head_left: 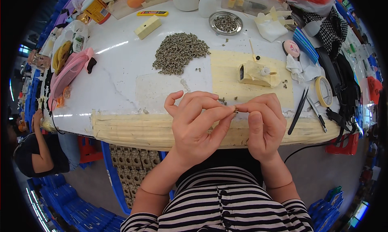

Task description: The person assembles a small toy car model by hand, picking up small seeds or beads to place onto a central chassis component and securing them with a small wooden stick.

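Note:
Above the table's near edge, my left hand point(196, 125) pinches a small metal part point(235, 110) between thumb and index finger. The fingertips cover most of it, so its exact kind cannot be made out. My right hand point(264, 127) meets it from the other side, index fingertip against the part and the other fingers curled. A few loose small metal pieces point(222, 100) lie just beyond my fingertips. Farther off, a large heap of similar small metal pieces point(180, 53) rests on the white table. A tape-wrapped block point(258, 74) stands on yellowish paper beyond my right hand.
To the right lie black tweezers point(298, 111), a craft knife point(317, 114) and a tape roll point(323, 91). A round metal dish point(226, 23) of small pieces and a cream block point(148, 27) sit at the back. A pink mesh item point(68, 76) lies left; another person's arm point(40, 143) is beyond.

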### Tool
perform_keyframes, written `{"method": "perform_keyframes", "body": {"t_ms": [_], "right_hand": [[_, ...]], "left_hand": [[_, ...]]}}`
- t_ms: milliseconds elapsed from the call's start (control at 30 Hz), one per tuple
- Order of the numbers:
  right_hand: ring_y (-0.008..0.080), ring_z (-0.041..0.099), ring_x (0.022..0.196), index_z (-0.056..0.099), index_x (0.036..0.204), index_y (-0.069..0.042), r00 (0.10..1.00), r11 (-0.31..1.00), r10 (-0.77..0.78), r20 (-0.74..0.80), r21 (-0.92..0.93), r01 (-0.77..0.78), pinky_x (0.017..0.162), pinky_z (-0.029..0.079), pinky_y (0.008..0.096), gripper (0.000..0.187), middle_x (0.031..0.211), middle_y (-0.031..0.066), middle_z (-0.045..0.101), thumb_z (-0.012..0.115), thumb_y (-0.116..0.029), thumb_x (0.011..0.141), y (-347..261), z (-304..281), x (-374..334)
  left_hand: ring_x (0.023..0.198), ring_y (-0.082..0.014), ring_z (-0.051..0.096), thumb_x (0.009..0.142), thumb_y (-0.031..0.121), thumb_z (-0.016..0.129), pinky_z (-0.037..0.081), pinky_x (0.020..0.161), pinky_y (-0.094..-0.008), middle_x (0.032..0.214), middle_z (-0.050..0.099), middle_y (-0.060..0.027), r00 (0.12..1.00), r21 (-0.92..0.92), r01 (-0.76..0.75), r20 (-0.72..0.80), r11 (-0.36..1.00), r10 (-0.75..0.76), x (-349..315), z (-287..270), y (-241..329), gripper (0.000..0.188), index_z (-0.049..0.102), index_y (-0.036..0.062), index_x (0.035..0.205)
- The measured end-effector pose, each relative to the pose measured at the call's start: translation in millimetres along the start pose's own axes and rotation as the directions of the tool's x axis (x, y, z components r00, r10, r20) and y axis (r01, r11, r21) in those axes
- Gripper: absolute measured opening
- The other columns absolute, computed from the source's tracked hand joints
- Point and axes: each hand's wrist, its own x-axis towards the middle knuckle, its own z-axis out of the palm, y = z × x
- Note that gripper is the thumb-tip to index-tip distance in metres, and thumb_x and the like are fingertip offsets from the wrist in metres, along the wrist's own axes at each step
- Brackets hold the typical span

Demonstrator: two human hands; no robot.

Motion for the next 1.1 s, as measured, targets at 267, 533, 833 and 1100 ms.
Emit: {"method": "perform_keyframes", "body": {"t_ms": [267, 533, 833, 1100], "right_hand": [[0.0222, 0.055, 0.075, 0.076, 0.094, -0.002, 0.998, 0.998, -0.062, -0.022, -0.014, 0.062, 0.068, 0.044, 0.0314, 0.018, 0.082, 0.0081, 0.064, 0.067, -0.018, 0.093, -1.5, -1.8, 0.4], [0.0222, 0.055, 0.075, 0.076, 0.096, -0.002, 1.0, 1.0, -0.023, -0.002, -0.018, 0.023, 0.068, 0.044, 0.0316, 0.017, 0.082, 0.0085, 0.064, 0.067, -0.017, 0.093, -1.0, -0.7, -0.2], [0.0231, 0.055, 0.075, 0.076, 0.095, -0.002, 1.0, 1.0, 0.002, 0.003, -0.02, -0.002, 0.067, 0.044, 0.032, 0.017, 0.081, 0.0087, 0.064, 0.067, -0.016, 0.094, 0.6, 0.3, -0.6], [0.0228, 0.056, 0.076, 0.076, 0.097, -0.003, 0.995, 0.994, -0.099, -0.021, -0.05, 0.098, 0.068, 0.045, 0.0315, 0.017, 0.082, 0.0079, 0.065, 0.069, -0.018, 0.091, -2.4, -1.2, 1.1]], "left_hand": [[0.096, -0.0192, 0.065, 0.072, 0.004, 0.082, 0.028, 0.101, -0.0395, 0.087, 0.067, -0.0014, 1.0, 0.028, 0.028, 0.007, 0.999, -0.028, 0.4, 0.8, 0.4, 0.021, 0.075, 0.013, 0.089], [0.096, -0.0192, 0.065, 0.072, 0.004, 0.083, 0.028, 0.102, -0.0395, 0.088, 0.067, -0.0012, 1.0, 0.012, 0.015, -0.005, 1.0, -0.015, -0.4, 1.3, -1.0, 0.022, 0.075, 0.0129, 0.09], [0.095, -0.019, 0.065, 0.072, 0.005, 0.082, 0.028, 0.102, -0.0397, 0.087, 0.067, -0.0013, 1.0, 0.03, 0.009, 0.002, 1.0, -0.009, -0.2, 0.6, 0.3, 0.02, 0.075, 0.0126, 0.089], [0.095, -0.0194, 0.065, 0.073, 0.005, 0.081, 0.028, 0.102, -0.0396, 0.086, 0.067, -0.0026, 0.999, 0.035, 0.039, 0.002, 0.999, -0.039, 0.2, 1.4, 0.6, 0.017, 0.074, 0.0116, 0.087]]}}
